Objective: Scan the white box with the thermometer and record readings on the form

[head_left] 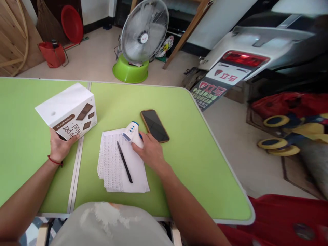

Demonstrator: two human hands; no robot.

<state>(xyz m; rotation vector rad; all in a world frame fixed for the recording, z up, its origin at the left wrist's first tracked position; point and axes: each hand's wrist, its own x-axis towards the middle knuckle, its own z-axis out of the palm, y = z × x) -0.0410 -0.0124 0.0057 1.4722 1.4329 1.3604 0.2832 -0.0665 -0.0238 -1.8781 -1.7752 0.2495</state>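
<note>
My left hand [60, 143] grips the near lower end of a white cardboard box [68, 106] printed with brown bars, its thumb along the front face. The box is tilted over the left part of the table. My right hand [151, 150] is closed around the handle of a white and blue infrared thermometer [132, 133], held above the top of a paper stack. Those written sheets of paper [111, 164] lie in front of me, with a black pen [124, 162] slanting across them. Just beyond my right hand lies a dark smartphone [155, 125] in a brown case.
The green folding table [200, 171] has a metal seam left of the papers. Past its far edge a fan [145, 34] stands at an upturned green basin [130, 70]. A white scooter [246, 58] is parked at the right, and a red chair [287, 215] is near the right corner.
</note>
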